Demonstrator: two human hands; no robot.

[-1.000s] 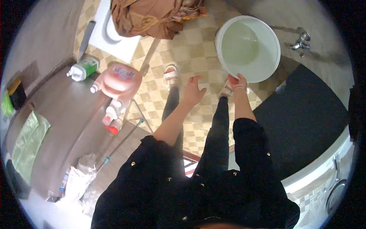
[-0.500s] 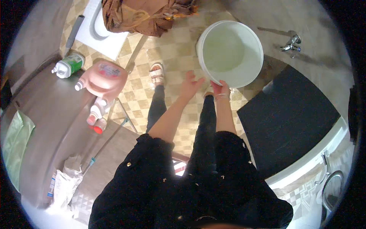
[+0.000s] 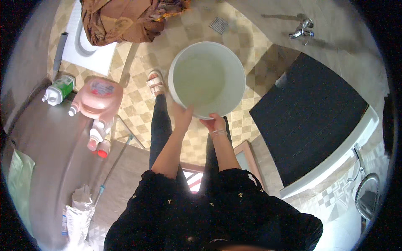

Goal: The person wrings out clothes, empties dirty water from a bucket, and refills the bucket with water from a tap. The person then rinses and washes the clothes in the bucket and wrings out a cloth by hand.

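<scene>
A large white bucket [image 3: 235, 79] with pale greenish, cloudy water [image 3: 199, 79] in it stands in front of me at the floor's middle. My right hand [image 3: 216, 123] grips the near rim, fingers bent over its edge. Just left of it, my left hand [image 3: 183, 117] is closed on the bucket's near left side, its thumb at the rim. Part of its fingers is hidden against the wall of the bucket.
Brown crumpled cloth [image 3: 121, 21] lies beside a white squat toilet [image 3: 90, 58] at the far left. Bottles, including a pink jug [image 3: 98, 98], line a left ledge. A wall tap [image 3: 302, 31], floor drain [image 3: 218, 25] and black-covered surface [image 3: 314, 117] are to the right.
The bucket has come left and toward me, uncovering the floor drain. My left hand has gone from free and spread to holding the bucket's side. My right hand keeps its grip on the rim.
</scene>
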